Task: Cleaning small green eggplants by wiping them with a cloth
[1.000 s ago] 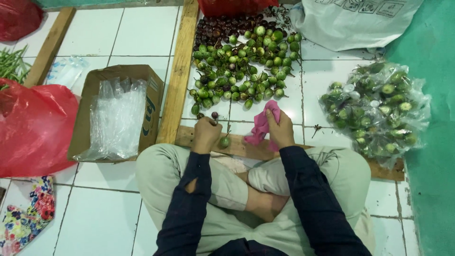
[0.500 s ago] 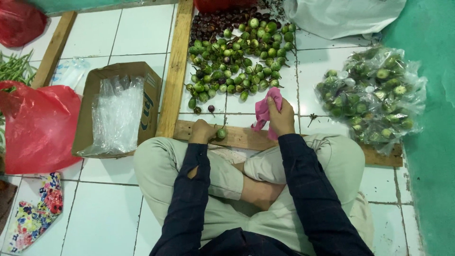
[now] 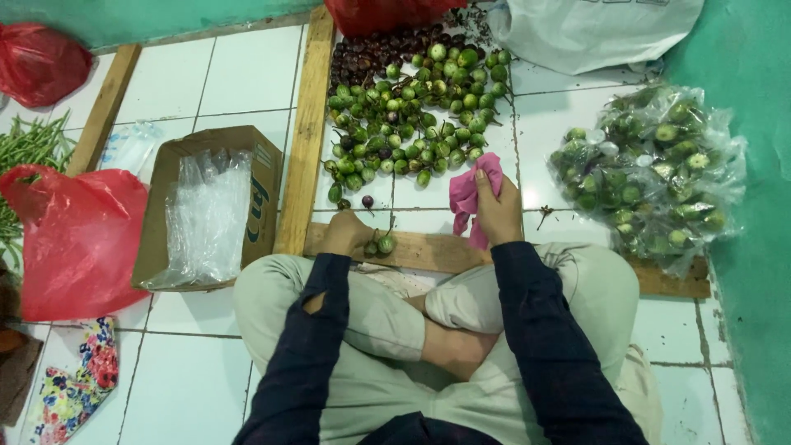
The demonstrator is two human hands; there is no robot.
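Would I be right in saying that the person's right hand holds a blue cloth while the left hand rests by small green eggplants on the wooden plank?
Not quite: the cloth in the right hand is pink, not blue, as the head view shows. The rest stands: the left hand rests by small green eggplants on the wooden plank.

You wear a dark navy top with long sleeves [image 3: 313, 330] reaching your wrists, and loose pale green trousers [image 3: 371, 313]; your hands and one foot [image 3: 461, 350] are bare.
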